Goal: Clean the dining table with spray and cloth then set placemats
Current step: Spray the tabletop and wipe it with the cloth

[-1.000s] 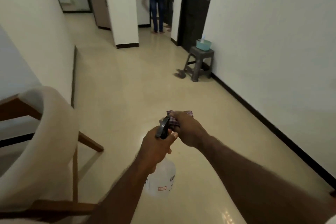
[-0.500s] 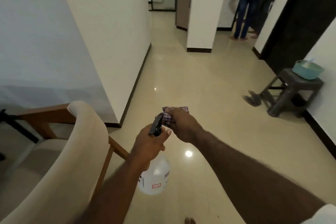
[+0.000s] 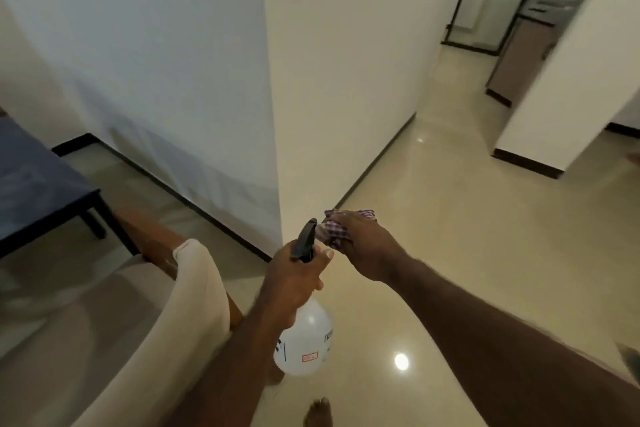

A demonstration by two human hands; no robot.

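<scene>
My left hand [image 3: 294, 282] grips the neck of a clear plastic spray bottle [image 3: 306, 343] with a black trigger head [image 3: 305, 240]; the bottle hangs below the hand over the floor. My right hand [image 3: 367, 248] holds a crumpled purple checked cloth [image 3: 334, 230] right in front of the nozzle. A dark blue table [image 3: 38, 184] with black legs shows at the left edge, only partly in view.
A cream padded chair with a wooden frame [image 3: 194, 302] stands close at lower left. A white wall corner [image 3: 273, 114] juts out straight ahead. Glossy beige floor [image 3: 467, 218] opens to the right toward a glass door [image 3: 491, 0] and a white pillar [image 3: 568, 87].
The view has swung left: the stool, basin and standing person have left the frame, and the blue table has come in. Both hands keep the same hold on bottle and cloth.
</scene>
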